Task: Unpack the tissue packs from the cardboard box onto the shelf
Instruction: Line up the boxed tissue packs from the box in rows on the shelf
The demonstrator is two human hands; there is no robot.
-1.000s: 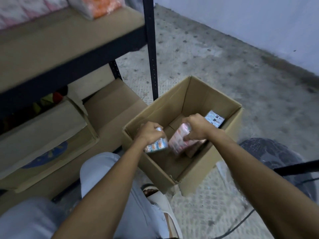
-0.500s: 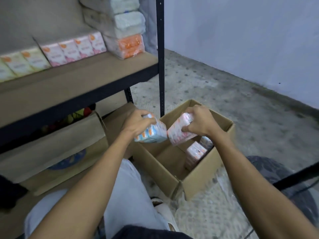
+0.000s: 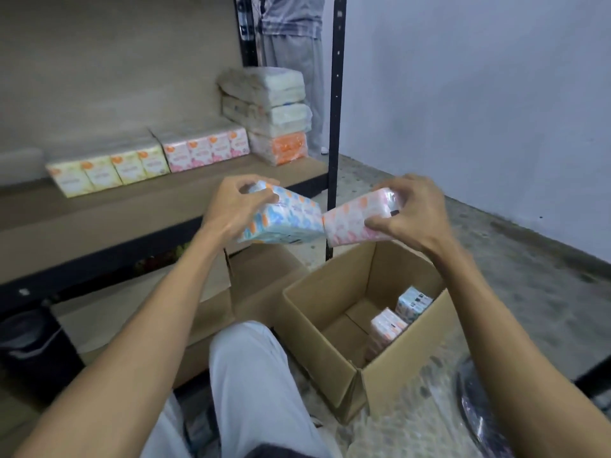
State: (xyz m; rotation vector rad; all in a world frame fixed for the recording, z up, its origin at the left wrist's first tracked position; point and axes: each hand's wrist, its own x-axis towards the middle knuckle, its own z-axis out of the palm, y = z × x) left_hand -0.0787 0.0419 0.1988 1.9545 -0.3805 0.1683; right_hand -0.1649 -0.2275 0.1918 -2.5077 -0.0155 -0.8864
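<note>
My left hand (image 3: 233, 208) grips a blue-patterned tissue pack (image 3: 286, 219), held in the air in front of the shelf (image 3: 139, 209). My right hand (image 3: 408, 213) grips a pink-patterned tissue pack (image 3: 353, 223) just to its right; the two packs nearly touch. Below them the open cardboard box (image 3: 317, 312) stands on the floor, with a pink pack (image 3: 385, 328) and a blue pack (image 3: 413, 302) against its right wall. On the shelf stand a row of yellow packs (image 3: 109, 171) and a row of pink packs (image 3: 206, 150).
Three large wrapped bundles (image 3: 274, 114) are stacked at the shelf's right end beside a black upright post (image 3: 335, 127). Another cardboard box (image 3: 211, 302) sits under the shelf. A person's legs (image 3: 297, 61) stand behind the rack. My knee (image 3: 254, 375) is beside the box.
Both hands have lifted their packs out of the box and up to shelf height. My view has tilted up, showing more of the shelf.
</note>
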